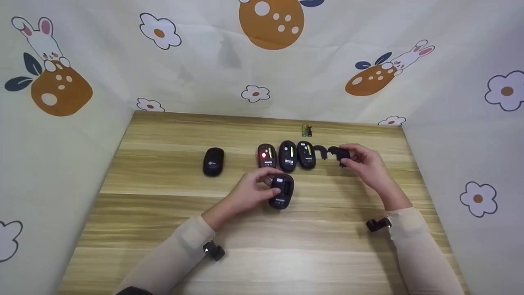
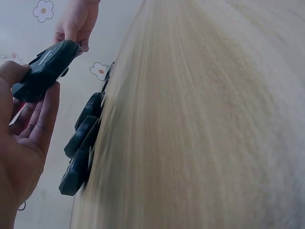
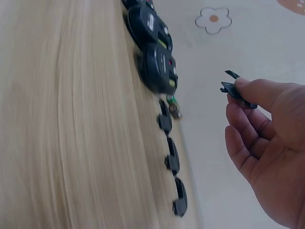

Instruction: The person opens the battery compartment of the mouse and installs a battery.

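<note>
My left hand (image 1: 247,189) grips a black computer mouse (image 1: 281,200) above the table, underside up, its long battery slot uncovered and dark. The thumb lies on the underside. My right hand (image 1: 370,167) pinches a small black battery cover (image 3: 232,89) between thumb and fingers, off the table. Beyond the held mouse, three more mice lie upside down in a row: a left one (image 1: 267,152) with a red light, a middle one (image 1: 287,157) and a right one (image 1: 306,155). Each shows a battery in its slot. Loose covers (image 3: 172,160) lie in a line near the right hand.
Two small batteries (image 1: 306,131) lie behind the row of mice. Another black mouse (image 1: 213,162) rests right side up at the left. Patterned cloth (image 1: 204,73) walls the wooden table (image 1: 319,254) at the back and both sides.
</note>
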The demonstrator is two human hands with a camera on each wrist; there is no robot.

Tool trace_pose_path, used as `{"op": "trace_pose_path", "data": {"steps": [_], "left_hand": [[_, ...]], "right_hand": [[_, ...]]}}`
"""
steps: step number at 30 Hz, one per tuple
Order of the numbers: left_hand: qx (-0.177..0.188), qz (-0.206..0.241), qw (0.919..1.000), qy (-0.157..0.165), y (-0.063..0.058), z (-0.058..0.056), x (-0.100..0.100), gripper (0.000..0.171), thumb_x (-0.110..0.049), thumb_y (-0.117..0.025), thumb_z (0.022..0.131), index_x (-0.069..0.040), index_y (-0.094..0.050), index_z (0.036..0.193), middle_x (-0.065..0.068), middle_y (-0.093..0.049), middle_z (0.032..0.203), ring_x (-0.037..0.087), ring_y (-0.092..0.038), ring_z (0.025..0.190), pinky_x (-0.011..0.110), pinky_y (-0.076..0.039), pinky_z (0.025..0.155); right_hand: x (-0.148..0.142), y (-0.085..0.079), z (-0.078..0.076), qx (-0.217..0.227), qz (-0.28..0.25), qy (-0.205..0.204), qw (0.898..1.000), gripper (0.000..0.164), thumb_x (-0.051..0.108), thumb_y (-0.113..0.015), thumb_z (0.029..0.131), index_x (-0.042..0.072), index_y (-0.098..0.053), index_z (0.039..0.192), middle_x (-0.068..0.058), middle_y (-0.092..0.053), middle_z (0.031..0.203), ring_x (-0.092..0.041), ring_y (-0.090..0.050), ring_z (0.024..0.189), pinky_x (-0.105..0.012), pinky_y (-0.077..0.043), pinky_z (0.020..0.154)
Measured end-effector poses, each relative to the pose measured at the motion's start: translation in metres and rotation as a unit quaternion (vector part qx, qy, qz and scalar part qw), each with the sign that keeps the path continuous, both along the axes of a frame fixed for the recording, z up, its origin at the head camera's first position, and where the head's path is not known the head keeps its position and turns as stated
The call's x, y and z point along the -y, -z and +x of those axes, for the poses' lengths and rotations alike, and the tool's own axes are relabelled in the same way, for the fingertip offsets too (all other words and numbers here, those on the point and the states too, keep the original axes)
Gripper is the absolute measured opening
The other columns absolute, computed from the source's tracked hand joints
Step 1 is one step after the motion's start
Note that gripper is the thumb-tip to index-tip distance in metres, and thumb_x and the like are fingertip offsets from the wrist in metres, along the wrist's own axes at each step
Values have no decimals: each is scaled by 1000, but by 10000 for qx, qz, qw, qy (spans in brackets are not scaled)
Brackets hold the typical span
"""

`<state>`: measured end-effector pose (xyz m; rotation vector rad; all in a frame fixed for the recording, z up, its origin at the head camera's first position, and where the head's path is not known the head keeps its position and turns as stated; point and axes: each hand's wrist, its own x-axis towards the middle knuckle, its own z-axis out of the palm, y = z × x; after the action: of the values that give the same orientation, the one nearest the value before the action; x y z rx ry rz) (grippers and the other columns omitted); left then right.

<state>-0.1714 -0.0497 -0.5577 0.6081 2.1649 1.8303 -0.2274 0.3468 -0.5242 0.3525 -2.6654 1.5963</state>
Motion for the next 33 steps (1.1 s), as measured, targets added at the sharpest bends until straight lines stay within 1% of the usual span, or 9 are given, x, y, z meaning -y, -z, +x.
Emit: {"op": "trace_pose_path", "data": {"steps": [5,9,12,14,18,20,27,30,33], "left_hand": [[13,-9,10000,-6,-1,1,1,46,-15,-88,94,-21,-75,138,-3,-77,114,23,-70,102,50,-59,99],[62,-17,10000,-26,0,1,1,46,-15,-88,94,-24,-75,138,-4,-77,113,23,-70,103,47,-59,98],[88,12,10000,-20,0,1,2,46,-15,-88,94,-24,-75,138,-4,-77,112,23,-71,103,47,-59,99],[81,69,9999,5,-1,1,2,45,-15,-88,95,-23,-75,138,-4,-78,113,23,-71,103,50,-58,100],[16,167,9998,53,-1,0,2,45,-12,-87,95,-19,-75,138,-3,-78,114,23,-71,101,53,-56,102],[8,163,9998,61,0,0,2,45,-12,-87,95,-19,-75,138,-3,-78,114,23,-71,101,53,-57,102],[31,51,10000,28,-2,0,2,46,-14,-87,95,-22,-75,138,-3,-78,115,23,-72,102,50,-58,101],[43,34,10000,-9,-2,0,2,47,-13,-88,94,-22,-75,138,-2,-78,114,23,-72,102,47,-59,99],[43,54,10000,-1,-2,0,2,47,-12,-87,94,-21,-75,139,-2,-78,113,23,-72,102,48,-59,98]], "right_hand": [[-19,2,-5,33,208,213,9996,42,-5,-78,99,-4,-71,141,-26,-70,101,-9,-64,81,-14,-54,68],[-28,-6,-5,87,400,386,9984,41,-8,-76,99,-8,-69,140,-23,-66,98,-8,-60,78,-14,-50,65],[-35,-9,-6,107,523,441,9976,40,-9,-75,99,-9,-69,139,-21,-65,98,-8,-59,79,-13,-49,65],[-44,-6,-10,90,623,446,9970,40,-7,-76,100,-8,-70,140,-19,-65,99,-7,-59,80,-13,-49,66],[-68,9,-21,72,829,474,9954,41,0,-78,102,-2,-71,142,-18,-65,105,-6,-59,83,-12,-49,67],[-78,14,-24,114,877,484,9949,41,1,-79,101,-1,-71,142,-19,-66,105,-6,-60,83,-13,-50,67],[-98,23,-29,265,981,495,9936,40,-1,-78,101,-3,-71,140,-18,-68,99,-5,-60,79,-14,-51,68],[-103,26,-32,263,1031,510,9930,39,-1,-78,101,-5,-71,140,-19,-68,98,-4,-59,79,-14,-50,67],[-107,29,-35,273,1126,503,9920,40,0,-78,101,-6,-70,140,-22,-69,100,-4,-58,79,-14,-49,66]]}}
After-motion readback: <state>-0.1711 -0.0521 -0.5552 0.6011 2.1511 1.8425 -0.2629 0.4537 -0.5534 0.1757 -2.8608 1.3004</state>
